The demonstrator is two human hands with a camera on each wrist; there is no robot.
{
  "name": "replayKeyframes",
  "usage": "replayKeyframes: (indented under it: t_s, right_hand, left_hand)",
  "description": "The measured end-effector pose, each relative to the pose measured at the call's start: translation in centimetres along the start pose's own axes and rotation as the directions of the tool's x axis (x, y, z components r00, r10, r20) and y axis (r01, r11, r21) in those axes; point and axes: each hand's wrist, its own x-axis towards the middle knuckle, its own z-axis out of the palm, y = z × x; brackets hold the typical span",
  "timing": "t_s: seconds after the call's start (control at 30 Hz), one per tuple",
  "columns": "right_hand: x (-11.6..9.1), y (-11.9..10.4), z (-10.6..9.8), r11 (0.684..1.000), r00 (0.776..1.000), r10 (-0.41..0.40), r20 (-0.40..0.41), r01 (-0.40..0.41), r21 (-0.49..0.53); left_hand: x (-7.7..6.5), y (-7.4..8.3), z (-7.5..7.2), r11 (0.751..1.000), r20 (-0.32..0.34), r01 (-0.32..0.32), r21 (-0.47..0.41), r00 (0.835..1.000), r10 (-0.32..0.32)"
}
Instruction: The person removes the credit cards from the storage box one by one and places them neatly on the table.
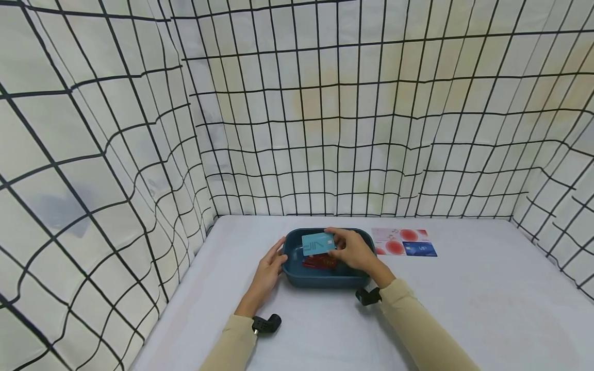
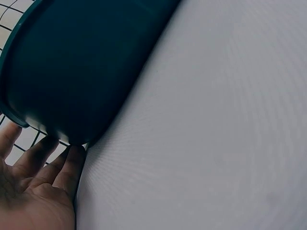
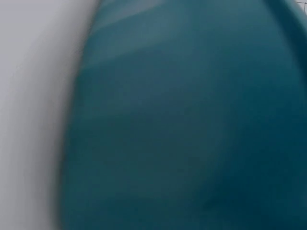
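A dark blue-green plastic basin [image 1: 325,282] stands on the white-covered table. My right hand [image 1: 355,251] is over it, pinching a light blue bank card [image 1: 315,244] between thumb and fingers at the card's right edge. Beneath that card a dark red card [image 1: 320,262] lies in the basin, partly covered from sight. On the basin's left end rests my left hand [image 1: 268,268], its fingers extended. In the left wrist view the fingertips of the left hand [image 2: 41,191] touch the basin's outer wall [image 2: 72,81]. Only the basin [image 3: 168,120], blurred, fills the right wrist view.
Right of the basin lie pink-and-white cards with red circles [image 1: 394,247] and a dark blue card [image 1: 419,249]. Black netting [image 1: 320,123] over pale sheeting encloses the table [image 1: 464,309] at the back and sides. Each wrist wears a black camera, such as the left one [image 1: 267,324].
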Motion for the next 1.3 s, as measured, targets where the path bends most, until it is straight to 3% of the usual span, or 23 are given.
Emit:
replayKeyframes:
  t_s: [0.5,1.3]
  right_hand:
    - [-2.8,-0.3,-3.6,1.000,1.000,0.025,0.007,-0.025,0.004]
    - [-7.2,2.6,-7.7,0.996,0.999,0.038,-0.026,-0.036,0.086]
  left_hand:
    - [0.3,-0.2,-0.1,1.000,0.001,-0.001,0.003,1.000,0.001]
    - [0.2,-0.1,0.1,1.000,-0.016,0.005,-0.006,1.000,-0.005]
